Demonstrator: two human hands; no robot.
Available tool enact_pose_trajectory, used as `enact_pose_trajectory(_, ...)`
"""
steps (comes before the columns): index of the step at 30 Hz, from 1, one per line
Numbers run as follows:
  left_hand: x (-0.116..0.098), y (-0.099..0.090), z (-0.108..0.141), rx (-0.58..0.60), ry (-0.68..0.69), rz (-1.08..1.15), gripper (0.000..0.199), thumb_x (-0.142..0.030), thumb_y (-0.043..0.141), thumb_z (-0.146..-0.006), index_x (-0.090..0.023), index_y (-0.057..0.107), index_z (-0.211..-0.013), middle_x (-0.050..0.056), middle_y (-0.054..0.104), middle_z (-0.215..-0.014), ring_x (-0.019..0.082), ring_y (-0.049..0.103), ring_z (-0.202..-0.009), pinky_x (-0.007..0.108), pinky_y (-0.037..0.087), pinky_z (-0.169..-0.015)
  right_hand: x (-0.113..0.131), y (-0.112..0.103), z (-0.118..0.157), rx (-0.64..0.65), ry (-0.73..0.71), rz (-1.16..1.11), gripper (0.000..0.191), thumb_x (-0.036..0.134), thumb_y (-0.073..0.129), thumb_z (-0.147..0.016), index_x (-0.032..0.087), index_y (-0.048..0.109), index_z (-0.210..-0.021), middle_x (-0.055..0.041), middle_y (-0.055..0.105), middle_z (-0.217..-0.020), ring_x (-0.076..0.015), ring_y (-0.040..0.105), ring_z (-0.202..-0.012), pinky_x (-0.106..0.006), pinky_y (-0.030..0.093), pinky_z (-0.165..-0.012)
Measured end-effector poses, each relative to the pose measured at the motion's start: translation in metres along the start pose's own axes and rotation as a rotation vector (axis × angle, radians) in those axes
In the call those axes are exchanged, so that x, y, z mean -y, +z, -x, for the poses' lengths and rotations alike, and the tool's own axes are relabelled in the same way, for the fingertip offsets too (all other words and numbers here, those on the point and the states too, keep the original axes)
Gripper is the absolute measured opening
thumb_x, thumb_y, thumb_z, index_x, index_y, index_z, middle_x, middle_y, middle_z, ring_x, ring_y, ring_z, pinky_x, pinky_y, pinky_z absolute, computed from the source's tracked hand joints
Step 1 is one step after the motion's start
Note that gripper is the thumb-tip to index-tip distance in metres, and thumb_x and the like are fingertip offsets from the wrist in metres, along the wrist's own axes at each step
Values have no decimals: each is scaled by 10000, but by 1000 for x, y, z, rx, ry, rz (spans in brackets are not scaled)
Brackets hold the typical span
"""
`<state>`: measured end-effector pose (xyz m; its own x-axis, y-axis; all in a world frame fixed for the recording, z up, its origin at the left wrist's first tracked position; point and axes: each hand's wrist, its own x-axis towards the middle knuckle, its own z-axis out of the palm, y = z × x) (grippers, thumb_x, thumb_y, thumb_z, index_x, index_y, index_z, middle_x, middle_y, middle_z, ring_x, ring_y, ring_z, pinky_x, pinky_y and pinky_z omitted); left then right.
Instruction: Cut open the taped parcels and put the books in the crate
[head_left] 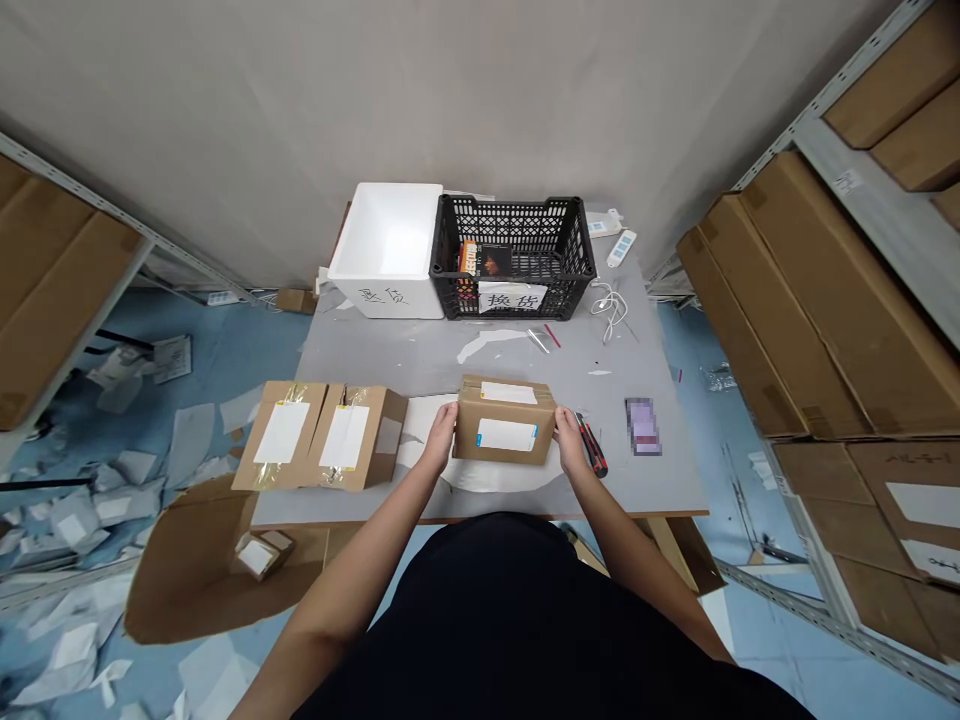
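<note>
A brown cardboard box (506, 420) with white labels on its top and front is between my hands at the near middle of the table. My left hand (441, 436) is closed on its left end, fingers along the side. At the opposite end my right hand (568, 438) grips the box. Just right of that hand lies a red-and-black utility knife (592, 445). Two more labelled cardboard boxes, one box (282, 438) and its neighbour (352, 440), stand side by side at the table's left. Under the held box spreads a white sheet (480, 482).
At the back of the table (420, 345) stand a white foam box (386, 255) and a black plastic crate (517, 215) holding small packages. A phone (643, 426) lies at right, a white cable (611, 308) behind it. Shelves with cartons (817, 300) flank both sides. A large open carton (195, 560) sits lower left.
</note>
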<state>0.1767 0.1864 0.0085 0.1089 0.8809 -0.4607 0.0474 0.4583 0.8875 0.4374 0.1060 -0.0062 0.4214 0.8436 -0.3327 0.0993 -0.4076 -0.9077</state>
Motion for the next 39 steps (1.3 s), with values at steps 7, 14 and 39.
enact_pose_trajectory(7,26,-16,17,-54,-126,-40,543,-618,581,-813,-233,555,-1197,105,576,-1283,244,525,-1190,316,445,-934,-21,2,18,4,86,-147,578,619,458,-831,208,550,-1228,-117,641,-1182,-244,633,-1032,-359,528,-841)
enact_pose_trajectory(14,22,-25,11,-65,-124,-38,589,-563,550,-857,-259,476,-1356,116,507,-1404,270,494,-1260,340,444,-934,-23,1,6,6,105,-117,642,577,490,-831,219,497,-1364,-123,537,-1383,-263,565,-1205,-370,525,-893)
enact_pose_trajectory(39,39,-27,31,57,-190,43,547,-603,609,-799,-266,581,-1229,101,580,-1327,274,533,-1210,380,452,-931,-45,6,27,58,111,-76,693,635,551,-763,210,529,-1311,-145,602,-1277,-270,616,-1102,-389,515,-898)
